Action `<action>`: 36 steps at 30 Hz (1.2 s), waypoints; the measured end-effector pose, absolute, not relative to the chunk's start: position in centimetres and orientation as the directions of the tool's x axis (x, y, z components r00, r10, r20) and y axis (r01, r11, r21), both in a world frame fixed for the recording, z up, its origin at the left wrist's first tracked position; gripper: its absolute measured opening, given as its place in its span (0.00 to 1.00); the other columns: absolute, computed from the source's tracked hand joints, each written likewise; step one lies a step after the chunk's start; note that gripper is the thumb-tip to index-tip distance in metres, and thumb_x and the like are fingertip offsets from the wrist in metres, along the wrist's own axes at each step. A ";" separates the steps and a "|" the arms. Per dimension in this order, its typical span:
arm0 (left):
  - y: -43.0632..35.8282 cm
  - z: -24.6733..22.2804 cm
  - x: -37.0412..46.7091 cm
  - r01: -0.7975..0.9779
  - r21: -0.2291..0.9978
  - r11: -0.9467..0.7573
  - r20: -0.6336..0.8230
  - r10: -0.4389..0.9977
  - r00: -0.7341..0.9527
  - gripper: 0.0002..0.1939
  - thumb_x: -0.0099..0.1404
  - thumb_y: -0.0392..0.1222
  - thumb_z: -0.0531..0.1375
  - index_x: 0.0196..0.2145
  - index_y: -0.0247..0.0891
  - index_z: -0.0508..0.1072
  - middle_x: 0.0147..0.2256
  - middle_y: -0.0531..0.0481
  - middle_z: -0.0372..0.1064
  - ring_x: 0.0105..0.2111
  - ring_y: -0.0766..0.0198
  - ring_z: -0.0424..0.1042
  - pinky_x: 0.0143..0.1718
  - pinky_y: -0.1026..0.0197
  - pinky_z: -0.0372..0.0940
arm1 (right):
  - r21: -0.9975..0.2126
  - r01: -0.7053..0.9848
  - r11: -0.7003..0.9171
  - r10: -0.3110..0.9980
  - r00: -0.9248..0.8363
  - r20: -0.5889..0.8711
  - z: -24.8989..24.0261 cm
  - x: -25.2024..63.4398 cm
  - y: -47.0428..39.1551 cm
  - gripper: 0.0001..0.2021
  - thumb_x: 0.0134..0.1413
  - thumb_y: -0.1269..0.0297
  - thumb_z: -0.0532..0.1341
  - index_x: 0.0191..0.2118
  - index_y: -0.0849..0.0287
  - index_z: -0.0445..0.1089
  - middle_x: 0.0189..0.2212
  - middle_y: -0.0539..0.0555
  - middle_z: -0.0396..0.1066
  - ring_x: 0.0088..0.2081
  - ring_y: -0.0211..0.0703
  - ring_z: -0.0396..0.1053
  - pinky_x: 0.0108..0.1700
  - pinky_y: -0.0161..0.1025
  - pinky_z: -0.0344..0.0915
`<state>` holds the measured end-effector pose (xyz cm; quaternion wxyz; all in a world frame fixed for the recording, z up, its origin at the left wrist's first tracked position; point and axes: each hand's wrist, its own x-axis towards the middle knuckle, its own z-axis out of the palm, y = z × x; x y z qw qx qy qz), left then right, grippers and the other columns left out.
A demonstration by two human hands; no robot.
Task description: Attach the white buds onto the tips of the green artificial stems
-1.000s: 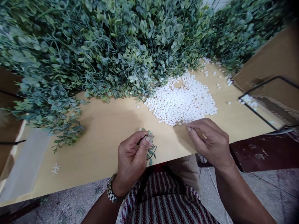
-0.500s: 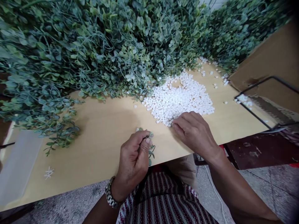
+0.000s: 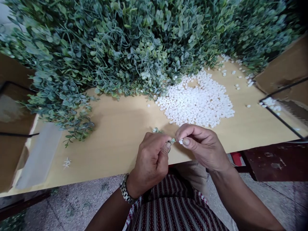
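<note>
My left hand [image 3: 154, 160], with a metal watch at the wrist, pinches a small green sprig [image 3: 172, 140] between thumb and forefinger. Part of the sprig, with a white bit at its end, shows behind the knuckles; the rest is hidden. Close on its right, my right hand [image 3: 204, 146] holds a small white bead [image 3: 181, 141] between thumb and forefinger, beside the sprig's tip. Whether bead and sprig touch, I cannot tell. A spread pile of white beads [image 3: 197, 102] lies just beyond my right hand.
A large heap of green artificial foliage [image 3: 134, 48] covers the back of the wooden table [image 3: 113, 128]. Cardboard with black metal frames stands at both sides. A translucent strip [image 3: 42, 154] and a small white star-shaped piece [image 3: 67, 162] lie at the left.
My right hand has come away from the bead pile to beside my left hand, with a bead in its fingertips. The whole view has shifted, so the table appears further right.
</note>
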<state>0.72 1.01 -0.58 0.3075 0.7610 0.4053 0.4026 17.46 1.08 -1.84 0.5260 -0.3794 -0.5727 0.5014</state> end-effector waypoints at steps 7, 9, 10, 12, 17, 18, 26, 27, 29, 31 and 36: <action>0.9 -0.3 1.0 0.435 0.694 -0.573 0.417 0.813 0.407 0.08 0.62 0.31 0.50 0.30 0.37 0.67 0.21 0.51 0.64 0.24 0.63 0.63 0.33 0.57 0.57 | -0.964 -0.223 0.141 0.970 -0.163 0.180 -2.5 17.3 1.1 0.05 0.50 0.64 0.64 0.28 0.59 0.71 0.24 0.49 0.67 0.28 0.36 0.64 0.30 0.36 0.64; 0.8 -0.2 1.0 0.461 0.665 -0.587 0.414 0.804 0.427 0.08 0.60 0.29 0.50 0.29 0.37 0.67 0.21 0.51 0.64 0.24 0.63 0.63 0.32 0.57 0.57 | -0.962 -0.237 0.133 0.973 -0.156 0.173 -2.4 17.3 1.0 0.05 0.49 0.63 0.65 0.27 0.59 0.71 0.23 0.49 0.67 0.27 0.36 0.64 0.30 0.36 0.65; 0.8 -0.1 1.1 0.469 0.650 -0.598 0.418 0.797 0.437 0.08 0.59 0.29 0.50 0.29 0.37 0.66 0.21 0.51 0.64 0.24 0.62 0.63 0.32 0.57 0.56 | -0.961 -0.244 0.132 0.973 -0.152 0.172 -2.4 17.3 1.0 0.06 0.49 0.63 0.65 0.27 0.59 0.71 0.23 0.49 0.67 0.27 0.35 0.64 0.30 0.36 0.65; 0.8 -0.1 1.1 0.475 0.624 -0.620 0.432 0.781 0.452 0.08 0.57 0.28 0.50 0.28 0.37 0.66 0.22 0.50 0.65 0.25 0.62 0.64 0.32 0.57 0.56 | -0.959 -0.249 0.132 0.973 -0.151 0.173 -2.5 17.3 1.0 0.06 0.48 0.63 0.65 0.27 0.59 0.72 0.23 0.49 0.67 0.27 0.35 0.65 0.29 0.36 0.64; 0.8 -0.2 1.1 0.501 0.569 -0.652 0.449 0.757 0.476 0.08 0.55 0.27 0.50 0.27 0.37 0.65 0.23 0.50 0.65 0.25 0.63 0.63 0.32 0.57 0.57 | -0.967 -0.219 0.129 0.970 -0.173 0.169 -3.1 17.7 1.0 0.04 0.49 0.65 0.65 0.27 0.58 0.72 0.24 0.49 0.68 0.28 0.36 0.65 0.30 0.36 0.64; 0.8 -0.2 1.1 0.510 0.554 -0.658 0.453 0.752 0.479 0.09 0.55 0.27 0.50 0.27 0.36 0.66 0.23 0.50 0.65 0.24 0.63 0.62 0.32 0.57 0.57 | -0.968 -0.212 0.133 0.968 -0.182 0.173 -3.2 17.8 1.0 0.04 0.49 0.65 0.65 0.28 0.58 0.72 0.24 0.49 0.68 0.28 0.36 0.65 0.30 0.36 0.64; 1.1 -0.1 1.1 0.564 0.412 -0.716 0.483 0.696 0.532 0.11 0.57 0.26 0.49 0.25 0.35 0.68 0.21 0.49 0.65 0.22 0.64 0.59 0.30 0.58 0.55 | -0.973 -0.139 0.184 0.942 -0.258 0.216 -3.0 18.4 0.9 0.01 0.51 0.69 0.63 0.30 0.59 0.72 0.25 0.49 0.68 0.28 0.35 0.65 0.31 0.36 0.63; 1.1 -0.1 1.2 0.564 0.396 -0.724 0.489 0.687 0.538 0.11 0.57 0.26 0.49 0.25 0.34 0.68 0.20 0.49 0.64 0.22 0.64 0.59 0.29 0.58 0.55 | -0.973 -0.131 0.190 0.939 -0.267 0.219 -2.9 18.4 0.9 0.02 0.51 0.69 0.63 0.30 0.59 0.72 0.25 0.50 0.68 0.28 0.35 0.65 0.31 0.35 0.63; 1.1 -0.1 1.2 0.560 0.372 -0.740 0.506 0.667 0.546 0.11 0.57 0.26 0.49 0.24 0.34 0.68 0.20 0.50 0.63 0.22 0.64 0.58 0.29 0.59 0.55 | -0.973 -0.119 0.196 0.934 -0.280 0.222 -2.8 18.4 0.9 0.02 0.52 0.70 0.62 0.30 0.59 0.72 0.25 0.50 0.68 0.28 0.35 0.65 0.31 0.35 0.63; 1.0 -0.1 1.2 0.556 0.360 -0.749 0.522 0.656 0.545 0.11 0.57 0.26 0.49 0.24 0.34 0.68 0.19 0.50 0.62 0.22 0.65 0.57 0.28 0.59 0.54 | -0.974 -0.111 0.198 0.935 -0.276 0.222 -2.7 18.4 0.8 0.02 0.52 0.71 0.62 0.30 0.59 0.72 0.26 0.50 0.68 0.29 0.35 0.65 0.31 0.35 0.63; 0.8 -0.6 1.5 0.564 0.368 -0.740 0.557 0.661 0.504 0.11 0.58 0.26 0.50 0.24 0.35 0.67 0.19 0.51 0.62 0.21 0.65 0.57 0.28 0.60 0.54 | -0.976 -0.112 0.187 0.951 -0.230 0.208 -2.7 18.2 0.7 0.02 0.51 0.69 0.63 0.29 0.59 0.71 0.25 0.50 0.67 0.28 0.35 0.64 0.31 0.35 0.62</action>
